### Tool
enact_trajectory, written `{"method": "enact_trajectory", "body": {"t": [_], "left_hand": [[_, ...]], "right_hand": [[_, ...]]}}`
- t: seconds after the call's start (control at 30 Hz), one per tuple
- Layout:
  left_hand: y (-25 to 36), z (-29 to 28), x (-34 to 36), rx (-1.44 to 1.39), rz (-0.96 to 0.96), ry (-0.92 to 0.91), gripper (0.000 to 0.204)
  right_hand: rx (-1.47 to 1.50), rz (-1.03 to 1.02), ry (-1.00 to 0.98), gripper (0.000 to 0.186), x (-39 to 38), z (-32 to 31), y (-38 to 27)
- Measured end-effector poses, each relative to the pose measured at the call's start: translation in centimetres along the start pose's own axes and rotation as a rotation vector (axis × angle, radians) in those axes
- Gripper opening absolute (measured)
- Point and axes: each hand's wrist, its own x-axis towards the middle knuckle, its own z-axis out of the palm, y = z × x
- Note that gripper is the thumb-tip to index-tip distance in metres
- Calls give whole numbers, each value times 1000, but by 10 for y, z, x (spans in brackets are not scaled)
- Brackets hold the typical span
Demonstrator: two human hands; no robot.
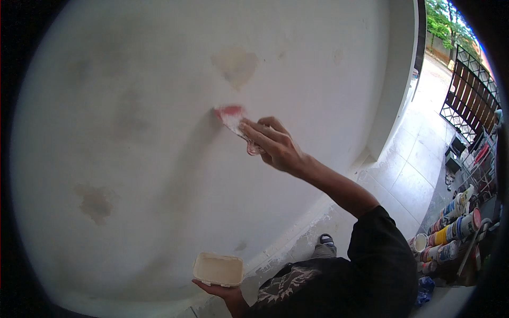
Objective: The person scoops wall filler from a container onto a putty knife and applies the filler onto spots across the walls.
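My right hand (278,146) is raised to the white wall (297,69), its fingers closed round a flat paintbrush (236,124). The brush has a reddish, motion-blurred end against the wall and a white-smeared body; its handle end pokes out below my fingers. Above the brush is a beige patch (235,66) on the wall. Low down, my left hand (228,291) supports a rectangular plastic tub (199,275) from beneath, its fingers partly hidden by it. Inside the tub is a cream-coloured substance, its open top facing up.
More stains mark the wall, among them a brownish patch (95,203) at left. A pillar (392,79) juts out on the right. Several paint buckets (458,228) crowd the lower right beside a metal rack (480,164). Pale tiles (411,180) lead toward a dark gate (472,95).
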Motion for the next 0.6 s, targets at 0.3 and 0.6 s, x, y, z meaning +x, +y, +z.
{"method": "enact_trajectory", "body": {"t": [0.3, 0.6], "left_hand": [[8, -6, 1, 27, 23, 18, 69], [12, 6, -4, 34, 3, 33, 69]], "right_hand": [[-222, 479, 361, 22, 57, -38, 40], [-91, 500, 280, 17, 76, -27, 4]]}}
